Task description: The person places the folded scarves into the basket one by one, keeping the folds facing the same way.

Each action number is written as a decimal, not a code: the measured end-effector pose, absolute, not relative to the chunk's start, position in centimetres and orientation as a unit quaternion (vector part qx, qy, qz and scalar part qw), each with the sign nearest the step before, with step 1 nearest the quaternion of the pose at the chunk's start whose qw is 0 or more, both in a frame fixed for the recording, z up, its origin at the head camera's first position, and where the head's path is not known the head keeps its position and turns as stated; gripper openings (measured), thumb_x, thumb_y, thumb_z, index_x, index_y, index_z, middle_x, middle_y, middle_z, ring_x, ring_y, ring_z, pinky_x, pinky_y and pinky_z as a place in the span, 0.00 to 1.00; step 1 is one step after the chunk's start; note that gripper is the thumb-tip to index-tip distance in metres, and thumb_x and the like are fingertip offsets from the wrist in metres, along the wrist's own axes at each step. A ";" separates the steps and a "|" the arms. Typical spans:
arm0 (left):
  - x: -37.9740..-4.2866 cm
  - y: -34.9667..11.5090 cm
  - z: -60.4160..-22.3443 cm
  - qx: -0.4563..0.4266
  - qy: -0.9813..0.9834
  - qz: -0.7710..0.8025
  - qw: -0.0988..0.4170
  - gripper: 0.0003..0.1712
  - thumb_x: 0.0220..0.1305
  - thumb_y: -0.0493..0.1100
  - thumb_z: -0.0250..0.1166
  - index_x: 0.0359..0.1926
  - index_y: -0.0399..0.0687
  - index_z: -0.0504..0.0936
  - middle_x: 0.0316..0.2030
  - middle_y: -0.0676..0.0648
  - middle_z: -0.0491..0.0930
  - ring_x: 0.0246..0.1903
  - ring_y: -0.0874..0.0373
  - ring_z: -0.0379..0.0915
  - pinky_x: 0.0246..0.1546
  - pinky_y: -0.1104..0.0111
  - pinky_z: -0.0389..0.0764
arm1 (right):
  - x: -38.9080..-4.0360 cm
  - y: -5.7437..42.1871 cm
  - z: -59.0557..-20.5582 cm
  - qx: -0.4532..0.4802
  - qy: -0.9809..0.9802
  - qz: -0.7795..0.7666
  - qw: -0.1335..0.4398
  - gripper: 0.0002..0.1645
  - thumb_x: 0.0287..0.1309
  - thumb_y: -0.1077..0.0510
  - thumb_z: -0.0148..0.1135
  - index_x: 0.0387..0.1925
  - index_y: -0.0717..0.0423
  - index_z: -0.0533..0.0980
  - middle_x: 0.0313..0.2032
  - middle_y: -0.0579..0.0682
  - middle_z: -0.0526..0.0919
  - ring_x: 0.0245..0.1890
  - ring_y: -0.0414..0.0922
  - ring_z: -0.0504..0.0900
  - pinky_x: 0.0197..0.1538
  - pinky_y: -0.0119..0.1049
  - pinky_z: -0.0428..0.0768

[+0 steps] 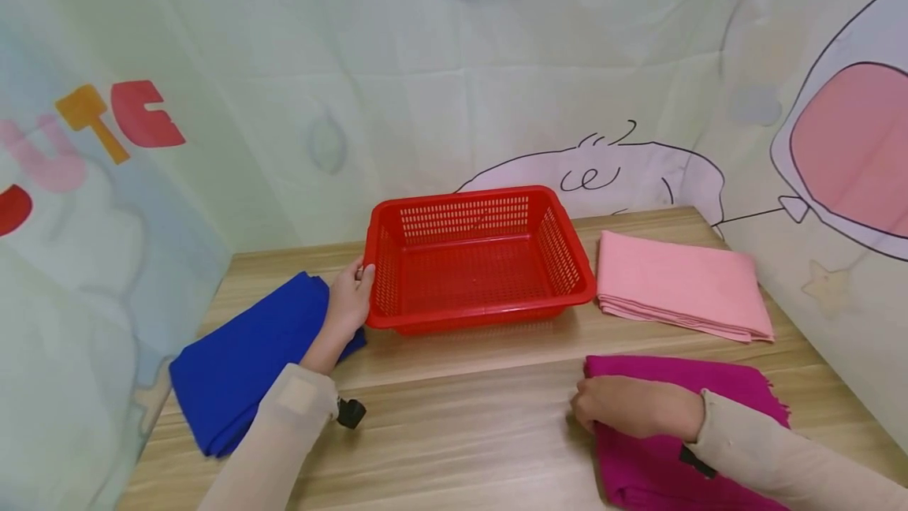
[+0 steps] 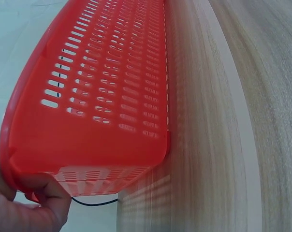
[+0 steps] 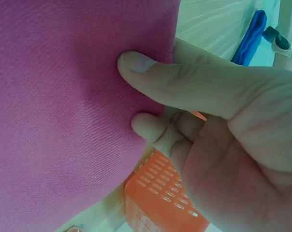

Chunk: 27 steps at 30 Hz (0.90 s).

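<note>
My left hand [image 1: 349, 298] grips the left rim of a red perforated plastic basket [image 1: 489, 311]. In the left wrist view the fingers curl around the lip of the basket [image 2: 88, 145]. Nothing lies inside it. At the lower right, my right hand [image 1: 631, 407] pinches the left edge of a folded magenta cloth [image 1: 691, 373]. In the right wrist view the thumb [image 3: 151, 72] lies on the near face of the magenta cloth [image 3: 64, 135], with fingers wrapped behind its edge; some fingertips are hidden there.
A folded blue cloth [image 1: 251, 369] lies at the left, partly under my left forearm. Behind the magenta cloth, a folded pink cloth [image 1: 677, 282] lies to the basket's right. The wooden table [image 1: 461, 432] meets a printed fabric backdrop [image 1: 397, 85] at the back and sides.
</note>
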<state>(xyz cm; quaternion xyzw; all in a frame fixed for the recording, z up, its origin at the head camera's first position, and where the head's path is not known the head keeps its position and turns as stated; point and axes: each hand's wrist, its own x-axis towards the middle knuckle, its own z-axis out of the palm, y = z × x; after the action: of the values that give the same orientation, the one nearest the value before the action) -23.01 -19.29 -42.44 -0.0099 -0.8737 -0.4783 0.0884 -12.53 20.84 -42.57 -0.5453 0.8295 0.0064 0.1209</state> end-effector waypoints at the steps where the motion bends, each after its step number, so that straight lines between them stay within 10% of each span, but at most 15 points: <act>1: -23.0 -19.3 -42.4 -0.010 -0.873 -0.479 0.087 0.25 0.80 0.40 0.47 0.68 0.25 0.65 0.42 0.32 0.78 0.38 0.43 0.77 0.32 0.76 0.73 | -12.6 20.8 -42.5 -0.547 0.829 0.004 0.118 0.14 0.49 0.68 0.68 0.21 0.44 0.78 0.24 0.35 0.74 0.27 0.32 0.70 0.31 0.22 0.69; 27: -23.0 -19.2 -42.4 -0.003 -0.871 -0.484 0.080 0.25 0.80 0.41 0.47 0.69 0.27 0.65 0.44 0.31 0.78 0.38 0.42 0.80 0.31 0.72 0.78 | -13.0 18.7 -42.3 -0.580 0.811 0.024 0.078 0.17 0.48 0.68 0.68 0.19 0.43 0.75 0.22 0.35 0.72 0.26 0.33 0.69 0.29 0.20 0.64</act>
<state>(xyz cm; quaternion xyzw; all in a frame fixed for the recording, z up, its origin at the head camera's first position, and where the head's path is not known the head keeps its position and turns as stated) -23.04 -19.22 -42.44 -0.0035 -0.8713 -0.4841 0.0800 -12.98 18.67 -42.32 -0.5796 0.8109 0.0237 0.0777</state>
